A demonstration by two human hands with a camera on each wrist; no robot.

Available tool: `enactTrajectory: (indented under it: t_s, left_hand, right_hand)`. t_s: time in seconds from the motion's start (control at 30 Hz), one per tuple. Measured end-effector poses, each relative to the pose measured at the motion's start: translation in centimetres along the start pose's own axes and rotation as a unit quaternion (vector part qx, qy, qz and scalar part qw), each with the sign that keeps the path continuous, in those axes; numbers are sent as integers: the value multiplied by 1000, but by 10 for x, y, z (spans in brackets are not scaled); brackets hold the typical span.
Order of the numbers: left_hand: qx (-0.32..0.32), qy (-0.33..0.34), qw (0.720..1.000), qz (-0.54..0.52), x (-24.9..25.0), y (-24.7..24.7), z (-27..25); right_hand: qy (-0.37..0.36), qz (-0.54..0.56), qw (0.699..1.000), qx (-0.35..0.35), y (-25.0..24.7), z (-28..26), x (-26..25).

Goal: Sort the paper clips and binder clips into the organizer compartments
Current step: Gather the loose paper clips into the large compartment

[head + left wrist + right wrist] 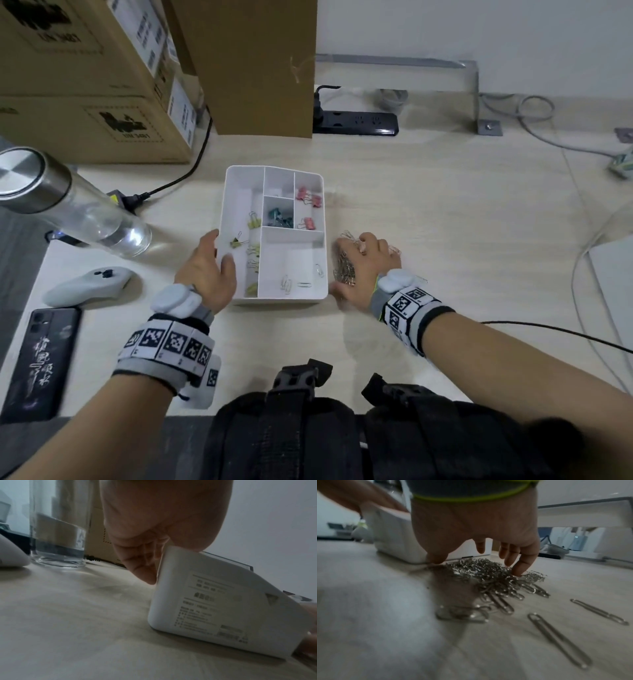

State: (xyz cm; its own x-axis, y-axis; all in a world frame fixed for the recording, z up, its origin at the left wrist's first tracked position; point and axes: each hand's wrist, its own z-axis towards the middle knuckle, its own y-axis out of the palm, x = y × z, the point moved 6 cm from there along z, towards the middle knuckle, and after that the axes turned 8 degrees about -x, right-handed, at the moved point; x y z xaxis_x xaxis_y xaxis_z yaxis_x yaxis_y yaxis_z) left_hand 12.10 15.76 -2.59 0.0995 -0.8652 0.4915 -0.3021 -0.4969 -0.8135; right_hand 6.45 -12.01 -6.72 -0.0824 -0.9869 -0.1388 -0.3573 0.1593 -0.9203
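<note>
The white organizer [239, 192] sits mid-table and is tilted, its labelled underside [223, 601] showing in the left wrist view. My left hand [219, 248] grips its left rim, thumb inside and fingers outside. Pink binder clips [310, 200] lie in the far right compartment, teal ones [279, 217] in the middle, and yellow-green ones [251, 240] in the long left one. A few paper clips [301, 282] lie in the near right compartment. My right hand [359, 263] rests with spread fingers on a pile of silver paper clips [488, 577] beside the organizer's right wall.
Loose paper clips [556, 639] lie near the pile. A glass bottle with a steel cap [78, 212], a white controller [89, 286] and a phone [41, 359] are at the left. Cardboard boxes [85, 85] and a power strip [356, 123] stand behind, with cables at the right.
</note>
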Motion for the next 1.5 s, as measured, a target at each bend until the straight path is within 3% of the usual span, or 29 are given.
enactTrajectory:
  t_s: [0.13, 0.37, 0.47, 0.53, 0.6, 0.7, 0.8, 0.9, 1.0, 1.07, 1.1, 1.17, 1.23, 1.33, 1.4, 1.5]
  left_hand:
    - [21, 21, 999, -14, -1, 4, 22]
    - [31, -5, 999, -24, -10, 16, 29]
    - [39, -4, 999, -20, -8, 15, 27]
    - [43, -5, 999, -19, -7, 14, 26]
    - [47, -6, 999, -19, -7, 13, 25]
    - [47, -8, 999, -24, -6, 12, 24]
    - [38, -12, 999, -25, -7, 14, 26]
    - [34, -10, 999, -27, -9, 16, 27]
    - [35, -4, 999, -27, -8, 15, 27]
    - [33, -6, 999, -24, -9, 14, 28]
    - [34, -7, 999, -23, -10, 15, 29]
    - [38, -8, 999, -18, -14, 17, 31]
    - [43, -8, 999, -8, -16, 19, 33]
    - [51, 0, 999, -7, -16, 20, 34]
    - [56, 7, 998, -8, -15, 19, 33]
    - [59, 14, 998, -11, -16, 19, 33]
  right_hand:
    - [-41, -23, 999, 7, 2, 5, -5]
    - [-108, -4, 993, -53, 13, 19, 2]
    - [-75, 84, 992, -48, 5, 19, 12]
    - [-11, 197, 980, -4, -4, 15, 23]
    - [63, 301, 952, 4, -9, 9, 34]
    - [143, 412, 899, -44, -2, 5, 46]
    - [206, 552, 806, -49, 10, 2, 52]
    - [210, 603, 768, -53, 5, 6, 42]
    - [166, 665, 725, -58, -18, 15, 10]
    - [129, 688, 712, -54, -35, 21, -18]
    - [110, 682, 721, -50, -42, 24, -31]
    - [76, 631, 770, -45, -54, 27, -58]
    - [39, 550, 833, -52, -57, 26, -79]
    - [-21, 305, 946, -109, -39, 25, -101]
    - [-28, 236, 966, -100, -36, 21, -100]
    - [-36, 295, 954, -31, -56, 19, -81]
